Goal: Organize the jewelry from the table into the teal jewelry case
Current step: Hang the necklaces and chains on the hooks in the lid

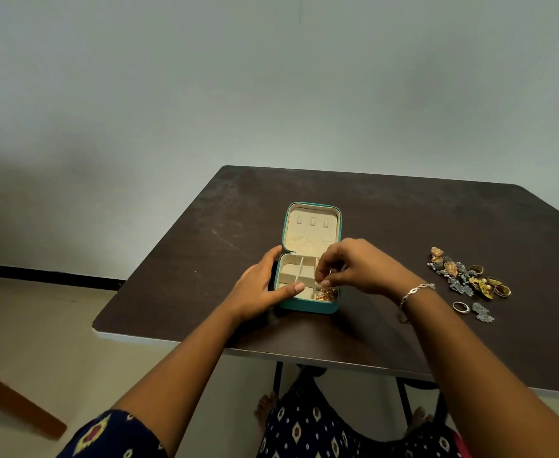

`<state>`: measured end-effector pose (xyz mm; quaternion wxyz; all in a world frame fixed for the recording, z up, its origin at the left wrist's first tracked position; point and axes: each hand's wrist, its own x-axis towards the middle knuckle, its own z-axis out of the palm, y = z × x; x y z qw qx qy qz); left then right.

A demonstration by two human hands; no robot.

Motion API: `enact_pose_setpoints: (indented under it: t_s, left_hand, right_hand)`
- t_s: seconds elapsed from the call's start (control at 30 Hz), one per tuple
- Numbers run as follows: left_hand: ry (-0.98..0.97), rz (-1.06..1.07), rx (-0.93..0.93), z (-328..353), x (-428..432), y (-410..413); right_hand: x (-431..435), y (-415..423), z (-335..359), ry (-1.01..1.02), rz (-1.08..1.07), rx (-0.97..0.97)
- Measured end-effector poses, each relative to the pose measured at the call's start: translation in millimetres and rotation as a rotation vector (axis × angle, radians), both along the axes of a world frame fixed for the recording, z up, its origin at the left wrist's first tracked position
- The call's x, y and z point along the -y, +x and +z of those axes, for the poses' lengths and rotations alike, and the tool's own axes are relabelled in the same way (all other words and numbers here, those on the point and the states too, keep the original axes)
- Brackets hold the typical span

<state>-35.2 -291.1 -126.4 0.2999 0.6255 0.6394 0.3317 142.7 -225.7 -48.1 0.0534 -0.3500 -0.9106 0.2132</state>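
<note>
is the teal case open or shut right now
Open. The lid of the teal jewelry case lies back showing its cream lining, and the divided tray is exposed, gold pieces in its near right compartment.

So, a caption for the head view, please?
Left hand holds the open teal case; right hand reaches gold jewelry inside.
</note>
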Motion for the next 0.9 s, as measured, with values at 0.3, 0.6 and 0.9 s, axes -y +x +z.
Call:
enact_pose_setpoints:
  t_s: [0.3,0.6,0.9]
  left_hand:
    - [0.011,0.037,-0.029,-2,-2,0]
    - [0.049,0.035,-0.042,-5,-3,-2]
    - [0.060,0.039,-0.084,-8,-3,-2]
  right_hand:
    - [5,-12,-13,0.093,-0.027,0.177]
    - [4,-16,-10,0.052,-0.013,0.147]
    - [5,-15,-12,0.093,0.041,0.189]
